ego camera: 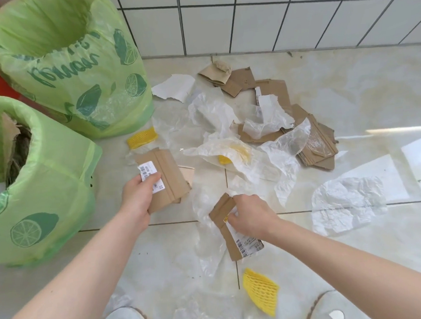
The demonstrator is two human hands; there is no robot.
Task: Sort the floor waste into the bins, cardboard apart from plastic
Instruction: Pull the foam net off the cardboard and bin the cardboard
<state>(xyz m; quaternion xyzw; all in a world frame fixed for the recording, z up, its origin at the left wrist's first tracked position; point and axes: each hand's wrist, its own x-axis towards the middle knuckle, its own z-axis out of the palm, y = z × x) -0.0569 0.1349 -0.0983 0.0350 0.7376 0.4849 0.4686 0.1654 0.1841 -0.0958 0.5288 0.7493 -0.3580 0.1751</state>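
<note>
My left hand (138,196) grips a stack of brown cardboard pieces (171,177) with a white barcode label, held just above the floor. My right hand (252,215) pinches another cardboard piece (225,220) with a label, which lies on clear plastic film (207,236). Two bins lined with green lemon-print bags stand at the left: the near bin (45,195) holds cardboard, the far bin (74,76) shows nothing inside from here. More cardboard (272,90) and crumpled plastic (216,109) lie scattered on the tiled floor ahead.
Yellow foam nets lie on the floor: one by the far bin (142,138), one under plastic (225,159), one near my right shoe (261,291). A crumpled white sheet (347,202) lies at the right. A white tiled wall (269,15) closes the back.
</note>
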